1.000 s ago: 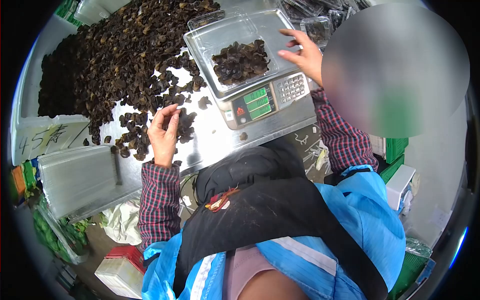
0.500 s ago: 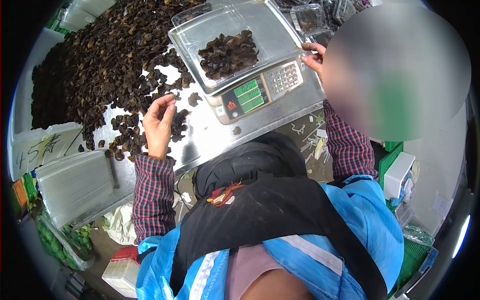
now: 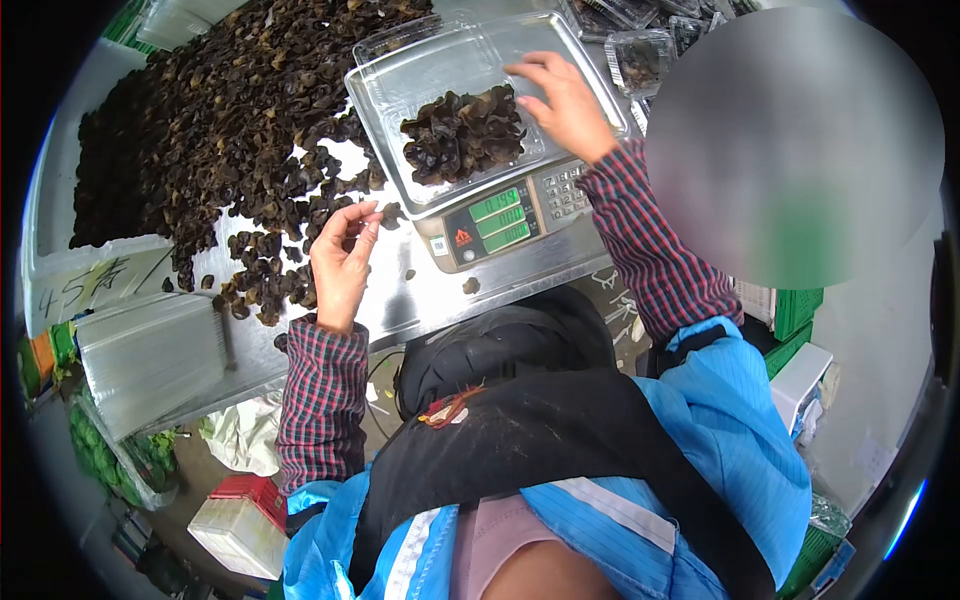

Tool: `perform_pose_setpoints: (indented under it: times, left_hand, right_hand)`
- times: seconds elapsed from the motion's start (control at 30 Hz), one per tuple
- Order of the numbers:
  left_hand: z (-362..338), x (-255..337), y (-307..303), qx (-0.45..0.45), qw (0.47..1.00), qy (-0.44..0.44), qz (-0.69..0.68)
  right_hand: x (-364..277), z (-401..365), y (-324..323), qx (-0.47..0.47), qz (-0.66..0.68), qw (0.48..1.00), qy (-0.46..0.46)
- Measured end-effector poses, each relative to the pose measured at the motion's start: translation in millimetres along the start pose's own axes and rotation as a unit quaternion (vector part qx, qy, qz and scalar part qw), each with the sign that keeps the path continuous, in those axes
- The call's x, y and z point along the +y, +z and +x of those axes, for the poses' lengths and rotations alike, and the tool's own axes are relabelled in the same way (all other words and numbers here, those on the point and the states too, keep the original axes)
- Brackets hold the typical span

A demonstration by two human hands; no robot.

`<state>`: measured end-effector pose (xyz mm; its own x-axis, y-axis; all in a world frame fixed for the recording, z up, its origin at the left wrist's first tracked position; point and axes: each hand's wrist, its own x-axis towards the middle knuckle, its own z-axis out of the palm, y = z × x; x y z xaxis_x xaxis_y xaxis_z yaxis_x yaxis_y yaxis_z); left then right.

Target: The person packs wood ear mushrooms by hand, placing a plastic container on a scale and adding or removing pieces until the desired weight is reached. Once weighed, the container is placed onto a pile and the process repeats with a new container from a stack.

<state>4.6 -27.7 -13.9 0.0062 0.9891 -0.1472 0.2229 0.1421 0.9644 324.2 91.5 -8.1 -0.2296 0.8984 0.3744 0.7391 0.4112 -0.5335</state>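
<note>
A clear plastic box holding dark wood-ear-like pieces [image 3: 462,135] rests on the metal pan [image 3: 425,203] of a digital scale [image 3: 480,240] with lit green readouts. My right hand [image 3: 565,100] is over the pan, just right of the pieces, its fingers apart and holding nothing. Left of the scale, my left hand [image 3: 345,255] has thumb and fingertips pinched together; a dark piece [image 3: 391,215] lies by the fingertips, and whether they grip anything is too small to make out.
A large heap of dark pieces [image 3: 230,110] covers the left of the metal table [image 3: 400,310]. Stacked clear lids or trays [image 3: 150,350] stand at the near left. Filled clear boxes [image 3: 640,62] lie beyond the scale. A blurred area covers the upper right.
My right hand has moved left from the scale's right edge to above the pan. My left hand has shifted slightly right and down. The top readout has changed.
</note>
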Motion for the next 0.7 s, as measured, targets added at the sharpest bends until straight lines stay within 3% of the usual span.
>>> perform_pose_setpoints:
  times: [0.03,0.1,0.23,0.3,0.37,0.43,0.5,0.57,0.63,0.7]
  left_hand:
    - [-1.1,-1.5,-0.6,0.000,1.000,-0.001,0.002]
    - [-4.2,-0.2,-2.9,0.010,1.000,-0.004,-0.011]
    - [-9.2,2.1,-8.3,0.019,0.999,-0.024,-0.016]
    - [-12.1,5.7,-9.4,0.012,0.999,-0.029,-0.034]
    - [-12.6,10.2,-10.1,-0.010,0.998,-0.027,-0.047]
    - [-15.2,25.3,-5.3,-0.038,0.997,-0.027,-0.057]
    - [-23.1,53.8,3.2,-0.060,0.978,0.025,-0.198]
    - [-29.2,56.9,-1.8,-0.069,0.964,0.028,-0.255]
    - [-34.3,34.0,-22.0,-0.055,0.975,-0.005,-0.215]
    - [-43.1,17.6,-38.2,-0.040,0.975,-0.047,-0.212]
  right_hand:
    - [2.5,4.3,5.9,-0.020,-0.077,0.996,-0.031]
    - [8.4,11.7,4.3,-0.046,-0.073,0.995,-0.040]
    - [16.8,20.6,-6.9,0.000,0.015,0.999,-0.034]
    - [-11.6,18.3,-26.4,0.056,0.212,0.957,0.189]
    - [-39.1,17.7,-23.1,0.107,0.275,0.940,0.170]
    - [-80.6,11.7,-15.6,0.041,0.402,0.900,0.166]
    - [-127.9,-4.6,1.6,-0.048,0.404,0.899,0.163]
    - [-160.1,-26.8,29.9,-0.132,0.413,0.896,0.093]
    - [-179.6,-49.9,52.5,-0.116,0.367,0.923,0.017]
    - [-194.5,-70.0,55.5,-0.127,0.364,0.920,0.072]
